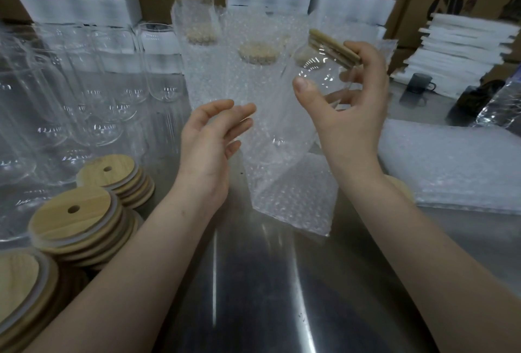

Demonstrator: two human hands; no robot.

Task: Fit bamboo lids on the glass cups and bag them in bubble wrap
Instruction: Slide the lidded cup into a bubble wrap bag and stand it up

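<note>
My right hand point(349, 115) grips a clear glass cup point(318, 70) near its top. The cup is tilted and capped with a bamboo lid point(335, 45). Its lower part sits inside a bubble wrap bag point(293, 189) that hangs down to the steel table point(253, 282). My left hand point(214, 138) is held beside the bag with relaxed, nearly straight fingers, the fingertips at the bag's left edge. It holds nothing.
Bare glass cups point(93, 93) crowd the left side. Stacks of bamboo lids point(76, 220) lie at the lower left. Bagged, lidded cups point(203, 50) stand at the back centre. A pile of flat bubble wrap bags point(451, 163) lies on the right, with a dark mug point(420, 84) and white foam stacks point(462, 50) behind.
</note>
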